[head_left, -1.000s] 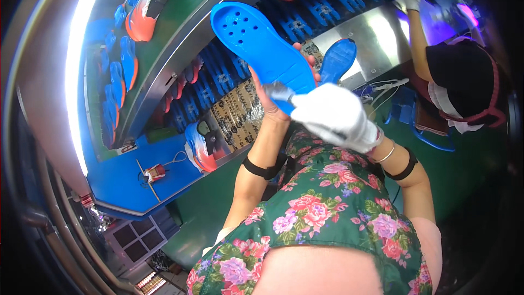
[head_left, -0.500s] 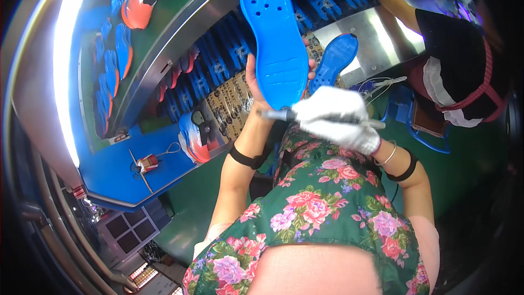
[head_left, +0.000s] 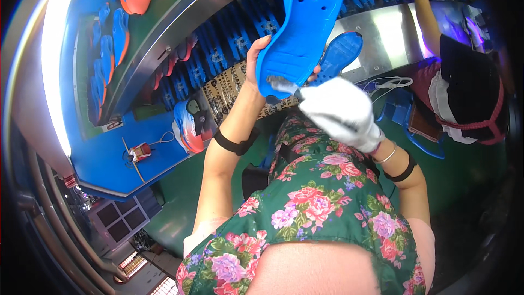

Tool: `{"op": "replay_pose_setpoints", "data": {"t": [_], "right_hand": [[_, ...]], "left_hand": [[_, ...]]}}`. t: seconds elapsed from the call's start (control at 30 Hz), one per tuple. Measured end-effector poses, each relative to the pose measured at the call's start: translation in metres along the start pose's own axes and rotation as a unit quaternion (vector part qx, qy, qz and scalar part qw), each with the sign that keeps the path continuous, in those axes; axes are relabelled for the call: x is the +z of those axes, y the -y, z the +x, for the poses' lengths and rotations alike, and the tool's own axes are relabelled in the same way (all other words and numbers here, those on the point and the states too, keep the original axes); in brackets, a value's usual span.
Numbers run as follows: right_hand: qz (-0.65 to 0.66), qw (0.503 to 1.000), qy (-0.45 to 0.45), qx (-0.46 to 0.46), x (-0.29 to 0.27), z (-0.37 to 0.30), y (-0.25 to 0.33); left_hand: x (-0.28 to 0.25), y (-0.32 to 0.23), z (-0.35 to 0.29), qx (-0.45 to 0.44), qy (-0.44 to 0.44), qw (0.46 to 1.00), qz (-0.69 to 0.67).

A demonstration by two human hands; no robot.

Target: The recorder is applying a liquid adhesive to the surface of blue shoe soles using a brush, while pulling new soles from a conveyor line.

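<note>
My bare left hand (head_left: 255,61) holds up a blue shoe sole (head_left: 303,38) by its heel end, thumb on the left edge and fingertips showing at the right. The sole is tilted, its hollow inner side facing me and its holed toe end upward. In a white glove, my right hand (head_left: 339,110) is closed round a brush (head_left: 284,84). Its greyish bristles lie against the inside of the heel, and the glove hides most of the handle. Just right of the held sole is a second blue sole (head_left: 341,57) with a darker surface.
Rows of blue soles (head_left: 213,49) stand behind a curved metal rail (head_left: 177,27). A brown patterned wrapped surface (head_left: 232,90) lies beyond my left forearm. A blue table (head_left: 103,169) holds a small red object (head_left: 141,152). Another person (head_left: 464,87) works at right beside a blue stool (head_left: 415,136).
The held sole has shifted right and tilted, its toe end leaning right. The brush has moved from below the heel to inside it. The other person's gloved hand has moved right.
</note>
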State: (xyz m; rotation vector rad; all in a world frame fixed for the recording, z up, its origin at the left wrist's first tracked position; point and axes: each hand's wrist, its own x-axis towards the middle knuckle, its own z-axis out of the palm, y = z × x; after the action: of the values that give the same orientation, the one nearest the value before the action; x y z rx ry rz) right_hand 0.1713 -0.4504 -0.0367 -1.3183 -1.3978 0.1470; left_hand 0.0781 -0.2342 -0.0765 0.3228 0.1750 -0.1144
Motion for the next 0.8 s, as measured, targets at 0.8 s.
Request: {"op": "replay_pose_setpoints", "data": {"t": [0.8], "right_hand": [[0.058,0.995,0.077,-0.012,-0.019,-0.003,0.001]], "left_hand": [[0.001,-0.021,0.017,-0.143,0.037,0.989,0.0]]}}
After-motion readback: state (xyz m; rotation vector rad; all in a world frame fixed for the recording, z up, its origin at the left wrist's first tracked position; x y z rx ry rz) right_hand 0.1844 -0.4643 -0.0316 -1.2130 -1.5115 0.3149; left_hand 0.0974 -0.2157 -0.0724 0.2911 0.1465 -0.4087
